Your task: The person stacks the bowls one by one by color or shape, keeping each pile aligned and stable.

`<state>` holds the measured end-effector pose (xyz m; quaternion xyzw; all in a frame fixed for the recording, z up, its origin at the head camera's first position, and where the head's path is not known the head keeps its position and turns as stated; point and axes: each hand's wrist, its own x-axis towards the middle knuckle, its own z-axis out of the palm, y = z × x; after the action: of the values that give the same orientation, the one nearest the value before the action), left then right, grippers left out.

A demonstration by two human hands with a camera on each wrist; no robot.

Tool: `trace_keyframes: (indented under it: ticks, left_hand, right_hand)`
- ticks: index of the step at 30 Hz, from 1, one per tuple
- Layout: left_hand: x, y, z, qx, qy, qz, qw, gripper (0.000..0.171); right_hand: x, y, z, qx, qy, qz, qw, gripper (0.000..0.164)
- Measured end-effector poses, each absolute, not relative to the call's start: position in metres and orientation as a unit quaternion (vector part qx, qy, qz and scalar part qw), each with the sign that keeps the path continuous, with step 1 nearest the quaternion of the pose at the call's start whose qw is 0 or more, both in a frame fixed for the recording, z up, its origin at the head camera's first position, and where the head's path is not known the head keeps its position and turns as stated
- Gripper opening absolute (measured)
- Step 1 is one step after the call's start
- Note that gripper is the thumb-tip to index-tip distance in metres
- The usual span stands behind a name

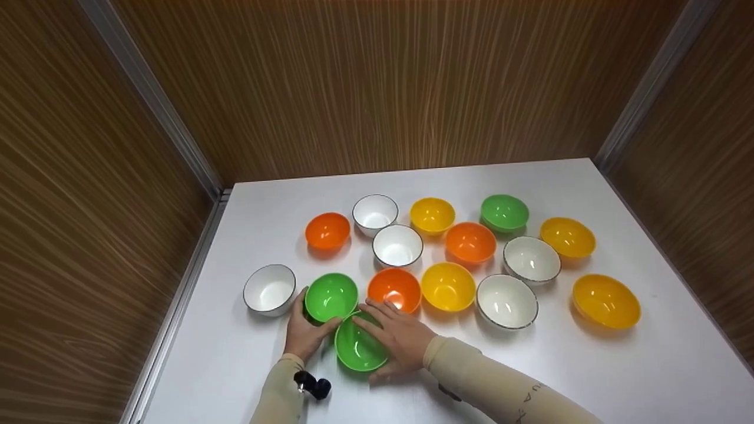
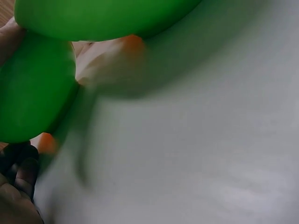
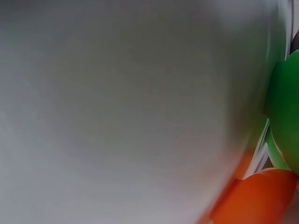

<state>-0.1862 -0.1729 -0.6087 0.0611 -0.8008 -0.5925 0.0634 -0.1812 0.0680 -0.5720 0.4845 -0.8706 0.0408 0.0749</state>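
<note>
Two green bowls stand side by side at the front of the table in the head view. My left hand (image 1: 304, 335) holds the farther green bowl (image 1: 331, 296), fingers along its left side and thumb at its near side. The nearer green bowl (image 1: 360, 348) is held by my right hand (image 1: 406, 338), whose fingers reach over its far rim while the thumb lies low on the right. The left wrist view shows both bowls' undersides from close by, with some fingers (image 2: 25, 175) at the lower left. A green bowl (image 3: 286, 107) fills the right edge of the right wrist view.
Just beyond the hands sit an orange bowl (image 1: 394, 288) and a yellow bowl (image 1: 448, 287). A white bowl (image 1: 270, 290) stands left of my left hand. Several more orange, white, yellow and green bowls spread over the white table (image 1: 271, 218). Wood-grain panels (image 1: 383, 88) enclose it.
</note>
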Motion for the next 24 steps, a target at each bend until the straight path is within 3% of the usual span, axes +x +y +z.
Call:
trace_keyframes:
  ticks: [7,12,24]
  left_hand:
    - [-0.185,-0.173,-0.608,0.056,-0.808,-0.583,0.067,0.108]
    - [-0.177,-0.169,-0.584,0.043,-0.799,-0.596,0.064,0.103]
    - [-0.185,-0.175,-0.611,0.034,-0.852,-0.515,0.088,0.11]
  right_hand:
    - [-0.182,0.067,-0.574,0.492,-0.863,0.065,0.095,0.112]
    - [-0.182,0.068,-0.569,0.494,-0.858,0.092,0.107,0.109]
    - [-0.201,0.062,-0.519,0.441,-0.874,0.189,0.08,0.103]
